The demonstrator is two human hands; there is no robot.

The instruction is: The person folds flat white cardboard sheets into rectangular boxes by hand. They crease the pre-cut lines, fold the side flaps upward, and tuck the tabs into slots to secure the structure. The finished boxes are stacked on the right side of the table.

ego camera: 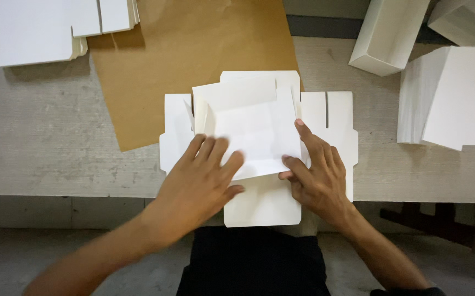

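White die-cut box blank [259, 142]: lies flat at centre of workbench [46, 142], near front edge; lower flap overhangs the edge toward the person. Upper panels partly folded over the middle, flaps w/ slots stick out left & right.

Left hand [199, 183]: palm down, fingers spread, pressing on the folded panel from lower left. Flat press, not clenched, nothing pinched.

Right hand [317, 175]: on blank's right side, index finger extended along right edge of folded panel, thumb at its lower corner. Fingers loosely curled; contact only, cannot tell if the edge is pinched.

Brown kraft sheet [182, 60]: under blank's upper-left part, runs to bench's far edge.

Stack of flat white blanks [35, 30]: far left corner, partly on the kraft sheet.

Stack of folded white pieces [443, 98]: right of the blank, well apart.

Assembled white boxes: open one [388, 33] at far right, another [462, 22] beside it in the corner.
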